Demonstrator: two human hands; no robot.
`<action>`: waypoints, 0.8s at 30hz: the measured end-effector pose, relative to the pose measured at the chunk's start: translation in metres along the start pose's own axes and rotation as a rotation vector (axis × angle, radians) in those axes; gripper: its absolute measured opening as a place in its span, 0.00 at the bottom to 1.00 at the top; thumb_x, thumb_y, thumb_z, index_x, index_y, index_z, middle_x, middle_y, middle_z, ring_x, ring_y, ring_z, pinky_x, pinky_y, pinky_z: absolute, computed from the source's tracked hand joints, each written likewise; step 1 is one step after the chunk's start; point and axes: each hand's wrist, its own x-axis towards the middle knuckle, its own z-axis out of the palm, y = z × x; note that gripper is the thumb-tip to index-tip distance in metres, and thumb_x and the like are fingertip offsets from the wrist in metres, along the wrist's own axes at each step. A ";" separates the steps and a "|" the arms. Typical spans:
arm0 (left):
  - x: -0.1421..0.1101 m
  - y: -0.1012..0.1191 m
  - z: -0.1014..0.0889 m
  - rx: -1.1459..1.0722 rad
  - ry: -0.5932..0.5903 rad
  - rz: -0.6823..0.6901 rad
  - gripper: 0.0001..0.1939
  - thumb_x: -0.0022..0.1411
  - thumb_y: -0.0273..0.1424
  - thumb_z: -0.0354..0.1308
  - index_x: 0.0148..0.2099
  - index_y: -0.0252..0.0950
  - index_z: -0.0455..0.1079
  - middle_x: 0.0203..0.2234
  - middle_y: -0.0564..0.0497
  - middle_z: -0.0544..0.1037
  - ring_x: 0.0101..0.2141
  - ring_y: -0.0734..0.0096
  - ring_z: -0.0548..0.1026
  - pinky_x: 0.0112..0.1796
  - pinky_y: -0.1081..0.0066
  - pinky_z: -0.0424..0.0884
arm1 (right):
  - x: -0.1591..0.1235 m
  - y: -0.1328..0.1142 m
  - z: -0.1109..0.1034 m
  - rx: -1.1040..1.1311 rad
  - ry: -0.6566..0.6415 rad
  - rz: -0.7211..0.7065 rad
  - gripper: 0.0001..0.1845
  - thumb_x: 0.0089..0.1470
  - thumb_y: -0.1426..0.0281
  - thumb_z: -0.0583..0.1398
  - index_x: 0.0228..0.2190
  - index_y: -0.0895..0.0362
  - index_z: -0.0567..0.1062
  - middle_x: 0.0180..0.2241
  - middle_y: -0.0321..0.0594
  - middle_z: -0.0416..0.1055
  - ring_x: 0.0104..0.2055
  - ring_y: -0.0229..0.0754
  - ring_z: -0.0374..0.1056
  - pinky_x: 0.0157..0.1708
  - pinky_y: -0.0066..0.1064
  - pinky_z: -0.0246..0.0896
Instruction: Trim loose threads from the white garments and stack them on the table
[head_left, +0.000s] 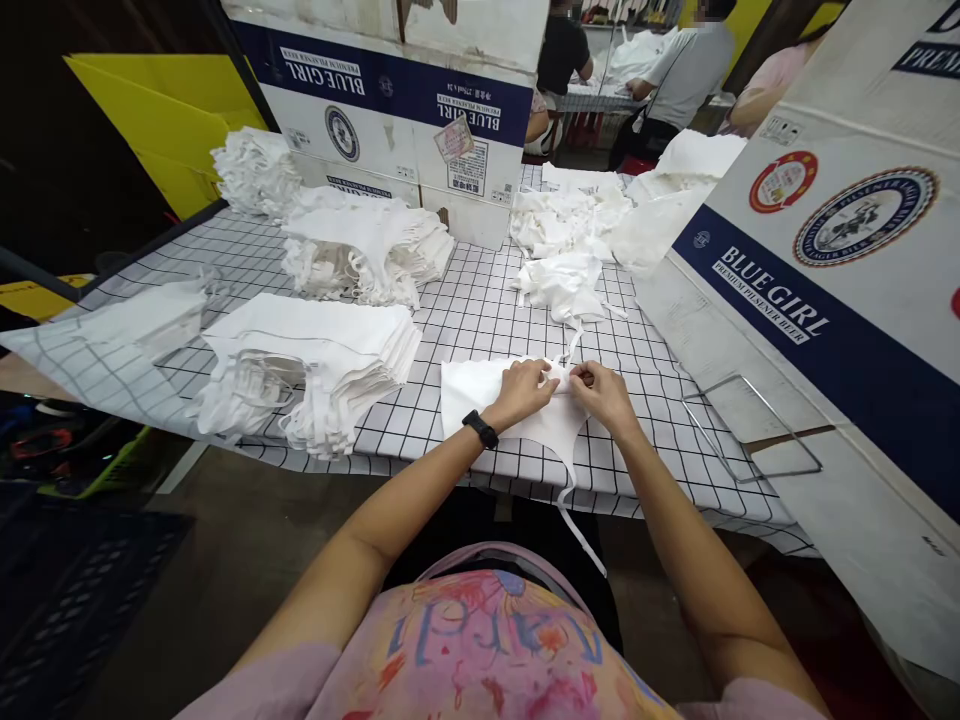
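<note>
A white fabric garment piece [546, 428] with thin straps lies on the checked tablecloth in front of me. One strap [576, 522] hangs over the table's near edge, and another runs away from me past my fingers. My left hand [527, 389], below a black wristband, is closed with thumb and finger pinching the upper edge of the cloth. Close beside it on the right, my right hand [601, 394] also pinches that edge, its fingers curled. The fingertips of both hands are slightly apart, and what lies right under them is partly hidden.
Stacks of white garment pieces [315, 325] stand on the left. A loose white heap [562, 280] lies beyond my hands. Beer cartons [375, 110] rise at the back and a large carton [810, 300] leans at right, near a metal wire frame [750, 430]. Several people work behind.
</note>
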 end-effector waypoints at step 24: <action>0.014 0.017 0.025 0.032 0.127 -0.200 0.24 0.63 0.45 0.64 0.52 0.36 0.64 0.57 0.40 0.68 0.59 0.51 0.66 0.56 0.54 0.62 | 0.108 0.041 -0.048 0.180 0.237 0.161 0.19 0.58 0.65 0.60 0.48 0.62 0.75 0.32 0.46 0.75 0.35 0.46 0.74 0.36 0.37 0.74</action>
